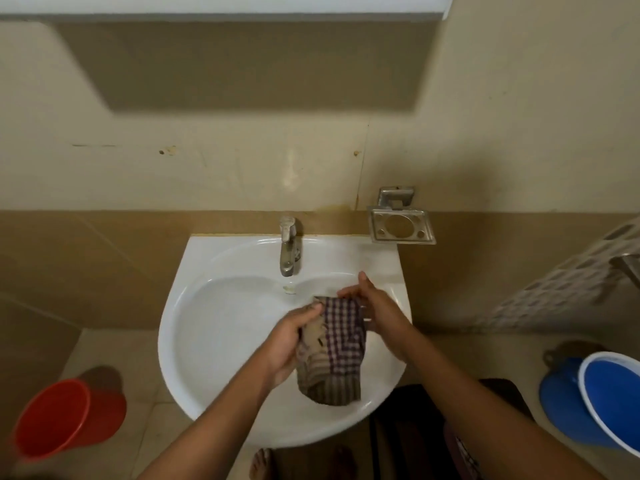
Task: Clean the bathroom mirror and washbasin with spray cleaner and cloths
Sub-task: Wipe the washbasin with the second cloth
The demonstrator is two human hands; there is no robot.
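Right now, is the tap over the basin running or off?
Off, as far as the picture shows: no stream falls from the tap into the washbasin, while both hands hold the checked cloth.

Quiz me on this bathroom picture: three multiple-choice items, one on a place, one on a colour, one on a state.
1. Where is the metal soap holder?
A. On the wall right of the tap
B. Inside the basin
C. On the floor

2. What colour is the bucket at lower left?
A. Green
B. Red
C. White

3. What is happening with the checked cloth?
A. It hangs on the tap
B. It lies alone on the floor
C. Both hands hold it over the basin

Answers: 1 A, it sticks out from the wall; 2 B, plainly red; 3 C, left hand and right hand grip it.
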